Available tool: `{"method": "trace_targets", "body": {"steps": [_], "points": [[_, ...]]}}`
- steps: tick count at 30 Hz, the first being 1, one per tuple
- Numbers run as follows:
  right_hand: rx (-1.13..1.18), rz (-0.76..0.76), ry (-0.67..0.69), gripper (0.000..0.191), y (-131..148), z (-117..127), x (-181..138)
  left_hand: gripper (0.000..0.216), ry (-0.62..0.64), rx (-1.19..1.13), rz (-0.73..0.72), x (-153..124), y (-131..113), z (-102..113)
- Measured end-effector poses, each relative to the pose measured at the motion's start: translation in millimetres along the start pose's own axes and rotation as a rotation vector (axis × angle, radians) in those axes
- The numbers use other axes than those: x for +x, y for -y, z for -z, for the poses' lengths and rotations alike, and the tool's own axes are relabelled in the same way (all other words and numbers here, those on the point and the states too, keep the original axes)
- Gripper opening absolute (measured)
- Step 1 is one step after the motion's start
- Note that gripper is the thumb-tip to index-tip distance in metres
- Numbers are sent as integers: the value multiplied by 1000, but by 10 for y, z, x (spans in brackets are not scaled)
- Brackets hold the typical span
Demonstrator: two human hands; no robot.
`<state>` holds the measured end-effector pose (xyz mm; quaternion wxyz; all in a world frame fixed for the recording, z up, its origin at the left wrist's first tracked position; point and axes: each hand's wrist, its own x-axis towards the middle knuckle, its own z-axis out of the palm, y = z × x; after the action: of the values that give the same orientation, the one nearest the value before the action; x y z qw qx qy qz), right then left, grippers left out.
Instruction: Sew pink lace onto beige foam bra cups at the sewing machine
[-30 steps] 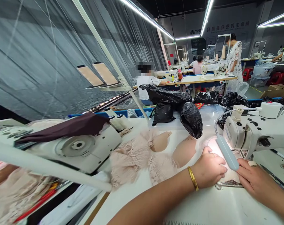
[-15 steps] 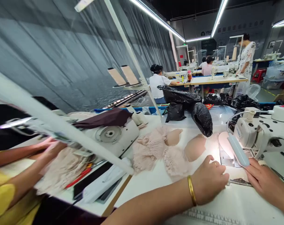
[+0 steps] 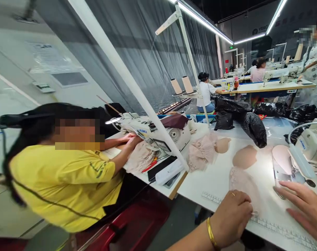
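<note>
A pale pink lace piece (image 3: pixel 242 181) lies on the white table in front of me. My left hand (image 3: pixel 230 218), with a gold bangle at its wrist, is closed in a pinch on the lace piece's near edge. To the right, my right hand (image 3: pixel 303 205) is open, its fingers stretched out just in front of the sewing machine (image 3: pixel 311 143). A beige moulded cup (image 3: pixel 244 157) lies beyond the lace. Another rounded cup piece (image 3: pixel 282 158) rests by the lit machine plate (image 3: pixel 281 177).
Gathered lace (image 3: pixel 201 151) and another cup (image 3: pixel 222 145) lie farther left. A measuring tape (image 3: pixel 286 230) runs along the near edge. A co-worker in yellow (image 3: pixel 69 177) sews at the left machine (image 3: pixel 140 127). Black bags (image 3: pixel 254 127) stand behind; a thread stand pole (image 3: pixel 137 90) slants across.
The view has swung left, showing more of the co-worker. My left hand has left the machine plate and now pinches the lace, which lies nearer me. My right hand has come away from the machine lamp.
</note>
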<state>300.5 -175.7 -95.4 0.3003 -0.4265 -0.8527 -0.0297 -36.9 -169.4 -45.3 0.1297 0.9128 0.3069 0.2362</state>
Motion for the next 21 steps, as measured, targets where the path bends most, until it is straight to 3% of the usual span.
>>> {"method": "trace_targets", "body": {"steps": [2,4,6,9,13,16,18,21], "points": [[91,-29,59,57,301,47,135,11,-80,-236,-64,28,-145,29],[258,-118,40,35,532,61,235,9,-158,-462,-34,78,-238,73],[417,-319,-5,24,686,69,281,16,-262,-684,126,142,-271,83],[543,-579,-46,30,861,121,276,38,-381,-960,442,231,-254,5],[574,-681,-217,32,1138,228,290,52,-383,-1072,593,290,-188,-127],[679,-835,-276,36,1175,228,360,47,-198,-960,538,389,-65,-84],[729,-924,-187,41,1008,179,422,36,-92,-638,447,545,85,23],[688,-965,-102,42,598,87,505,26,-73,-109,329,880,374,186]]}}
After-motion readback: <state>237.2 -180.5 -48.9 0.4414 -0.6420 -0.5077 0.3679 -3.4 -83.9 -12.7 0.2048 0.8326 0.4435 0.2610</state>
